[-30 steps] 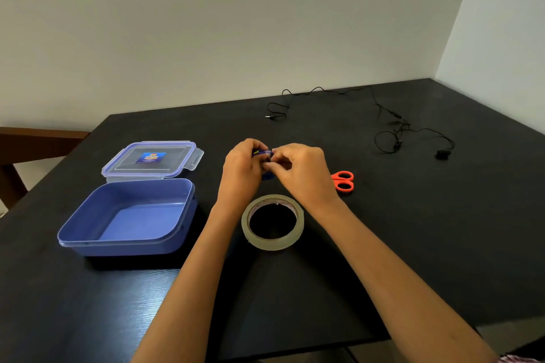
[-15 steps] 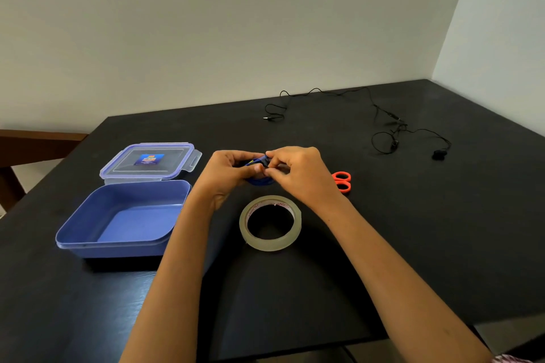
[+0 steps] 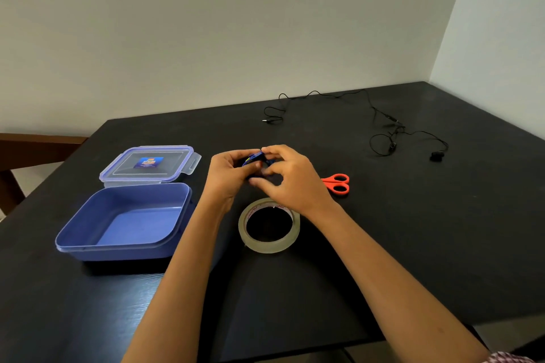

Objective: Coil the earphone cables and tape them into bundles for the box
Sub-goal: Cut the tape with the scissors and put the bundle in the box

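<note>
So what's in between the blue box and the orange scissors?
The left hand and right hand, gripping a small blue coiled cable bundle, in the head view. The clear round tape roll lies slightly nearer.

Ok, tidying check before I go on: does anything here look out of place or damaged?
Nothing looks damaged or spilled. The one untidy thing is the black earphone cable, sprawled uncoiled across the far side of the table. The box sits open, its lid behind it. The left hand and right hand grip a blue bundle.

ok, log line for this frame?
left hand: holds blue cable bundle | right hand: pinches its top | tape roll: flat on table | box: open | black earphones: uncoiled, far side
</note>
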